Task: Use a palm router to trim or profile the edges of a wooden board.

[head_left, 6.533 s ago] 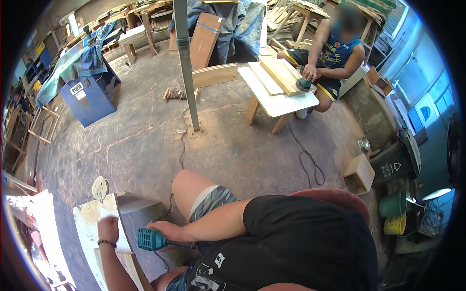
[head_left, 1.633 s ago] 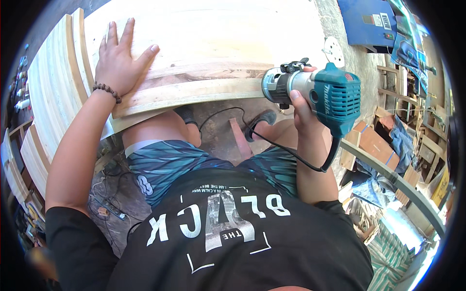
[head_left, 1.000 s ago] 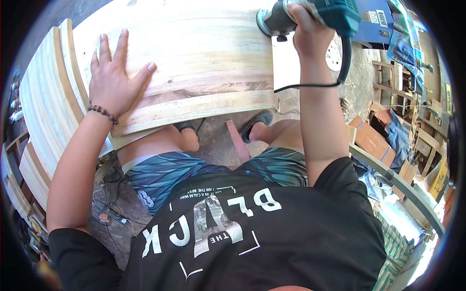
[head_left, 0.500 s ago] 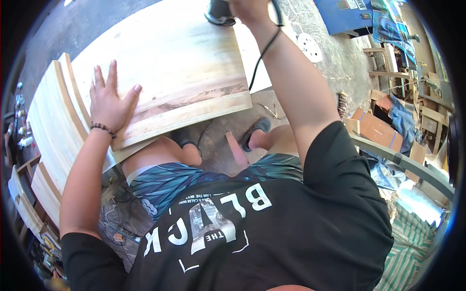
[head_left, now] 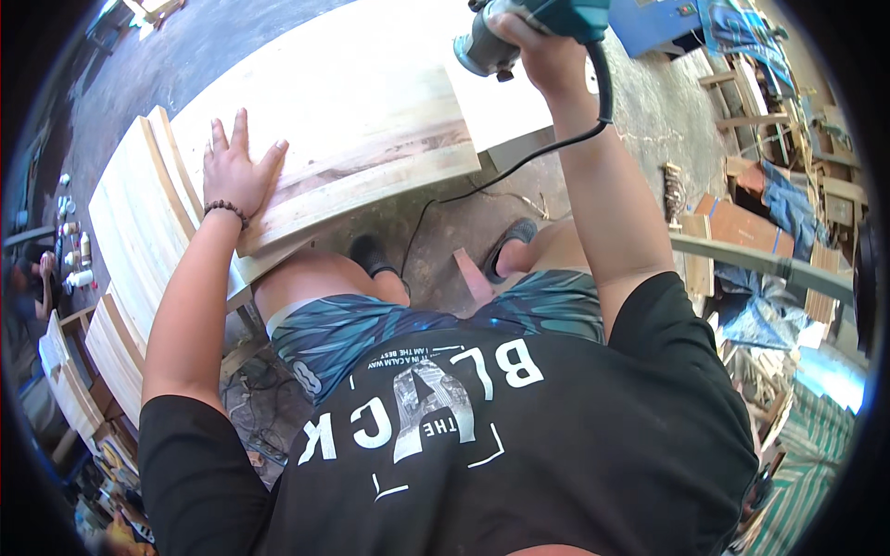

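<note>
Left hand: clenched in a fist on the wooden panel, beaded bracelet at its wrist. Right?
Not a fist: the head view shows the left hand open, fingers spread, on the wooden panel. The beaded bracelet is at its wrist, as you say.

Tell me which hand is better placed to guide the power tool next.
Probably the right hand: it holds the teal power tool by the right edge of the wooden panel. The left hand lies spread flat on that panel, away from the tool.

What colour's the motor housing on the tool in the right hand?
Teal; the motor housing shows best in the head view, at its top edge.
</note>
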Tool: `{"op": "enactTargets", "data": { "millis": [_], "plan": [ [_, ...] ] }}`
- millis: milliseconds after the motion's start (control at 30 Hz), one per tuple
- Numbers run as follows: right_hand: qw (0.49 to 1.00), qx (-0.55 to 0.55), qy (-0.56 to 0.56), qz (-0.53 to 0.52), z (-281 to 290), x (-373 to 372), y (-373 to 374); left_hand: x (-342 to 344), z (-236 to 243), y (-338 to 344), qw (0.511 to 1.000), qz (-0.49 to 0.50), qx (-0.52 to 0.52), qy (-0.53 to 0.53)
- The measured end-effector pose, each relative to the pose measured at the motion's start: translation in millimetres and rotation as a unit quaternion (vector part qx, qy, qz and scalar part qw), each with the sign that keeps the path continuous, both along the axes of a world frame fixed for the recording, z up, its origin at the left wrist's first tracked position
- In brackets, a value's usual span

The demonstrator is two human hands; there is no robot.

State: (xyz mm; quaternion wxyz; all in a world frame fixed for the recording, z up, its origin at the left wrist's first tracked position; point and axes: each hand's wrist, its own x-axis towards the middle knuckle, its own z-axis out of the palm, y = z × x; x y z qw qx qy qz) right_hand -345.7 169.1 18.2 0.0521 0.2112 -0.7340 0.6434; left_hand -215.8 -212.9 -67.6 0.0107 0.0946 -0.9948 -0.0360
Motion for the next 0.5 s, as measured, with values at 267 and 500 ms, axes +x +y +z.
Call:
{"op": "enactTargets", "data": {
  "millis": [267,500],
  "plan": [
    [0.989,0.076,0.068,-0.108,-49,48,2,2,-3,0,1.000,0.019,0.003,-0.008],
    [0.976,0.134,0.094,-0.141,-59,68,0,2,-6,0,1.000,0.018,-0.003,-0.005]
  ]
}}
